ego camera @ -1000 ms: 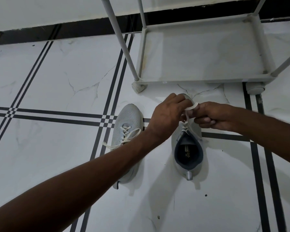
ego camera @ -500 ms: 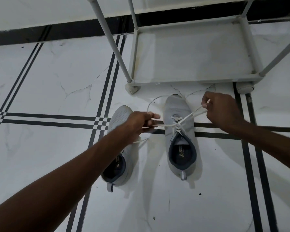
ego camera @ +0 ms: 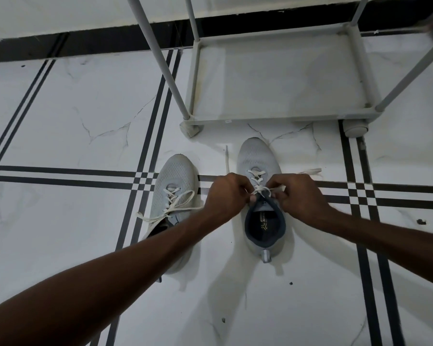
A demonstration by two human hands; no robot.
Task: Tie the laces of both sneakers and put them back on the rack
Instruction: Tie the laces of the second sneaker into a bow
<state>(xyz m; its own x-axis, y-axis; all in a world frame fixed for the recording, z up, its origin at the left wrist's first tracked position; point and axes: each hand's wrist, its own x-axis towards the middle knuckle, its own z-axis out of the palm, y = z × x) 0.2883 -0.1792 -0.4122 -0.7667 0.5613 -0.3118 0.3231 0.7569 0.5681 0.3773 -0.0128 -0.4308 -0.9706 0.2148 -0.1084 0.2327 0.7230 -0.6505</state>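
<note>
I am seeing the left pale grey mesh sneaker [ego camera: 175,186] lying unlaced left of the right pale grey mesh sneaker [ego camera: 259,158]. My left hand [ego camera: 226,196] and right hand [ego camera: 297,193] are pinching the white flat laces [ego camera: 260,189] over its tongue. The white tubular shoe rack [ego camera: 272,118] is standing just beyond its toe.

White marble-patterned floor [ego camera: 60,116], crossed by paired black lines. Set directly on it: two pale grey sneakers, the left sneaker [ego camera: 178,176] and right sneaker [ego camera: 256,156] side by side, toes pointed at a grey rack [ego camera: 280,118] standing just beyond.
</note>
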